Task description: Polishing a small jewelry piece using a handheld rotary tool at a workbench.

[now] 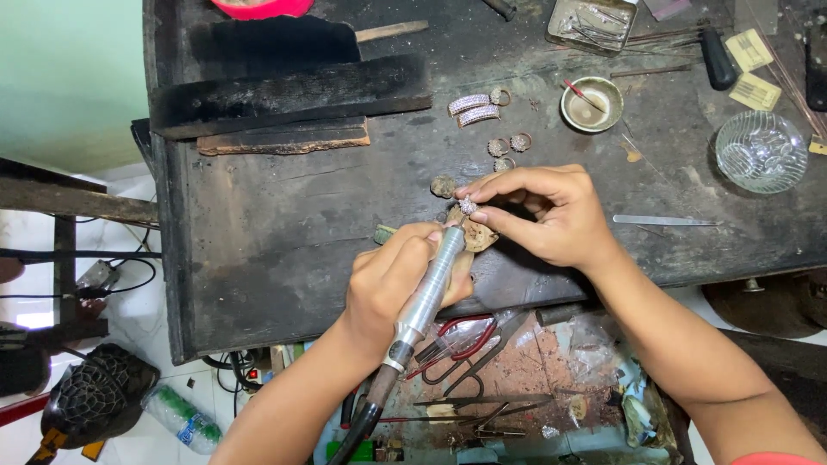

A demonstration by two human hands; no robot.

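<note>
I am looking down at a big dark workbench (284, 241). My left hand (392, 280) is wrapping tight around a silver power tool (428, 288), tip up. My right hand (551, 215) is pinching a tiny sparkly ring (468, 205) over the bench's middle, touching the tool tip.

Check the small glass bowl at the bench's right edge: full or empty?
Looks empty: the glass bowl sits upright on the workbench, and only its cut pattern shows through the clear glass.
</note>
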